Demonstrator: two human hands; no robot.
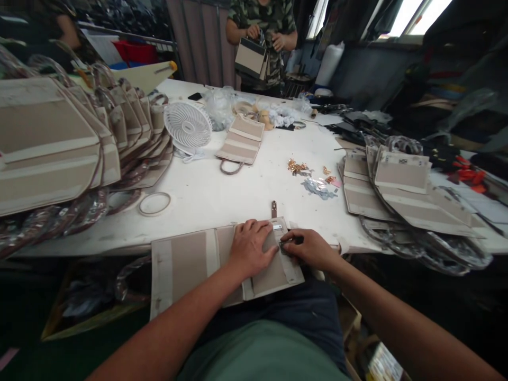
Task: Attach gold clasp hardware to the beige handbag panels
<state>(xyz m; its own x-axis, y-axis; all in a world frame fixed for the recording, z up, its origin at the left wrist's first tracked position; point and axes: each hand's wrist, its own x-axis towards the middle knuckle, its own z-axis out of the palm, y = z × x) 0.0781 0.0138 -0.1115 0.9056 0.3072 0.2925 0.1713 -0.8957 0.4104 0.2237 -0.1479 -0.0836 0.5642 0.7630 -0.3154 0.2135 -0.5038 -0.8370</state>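
Note:
A beige handbag panel [182,259] with paler bands lies opened flat across the table's front edge and my lap. My left hand [252,246] rests on it with fingers stretched out, pressing the panel down near its right end. My right hand [307,247] is closed in a pinch at the panel's right edge; a small dark piece shows at its fingertips, too small to name. Between the hands sits a small silver metal plate [277,227] on the panel. A brown strap tab with a metal fitting [273,208] sticks out beyond the far edge.
Stacked beige bags [47,143] fill the left; more bags [400,180] lie at right. A white fan [188,125], a tape roll [154,203], another bag panel [243,138] and gold fittings [297,167] are on the white table [190,185]. Across it, a person [264,42] holds a bag.

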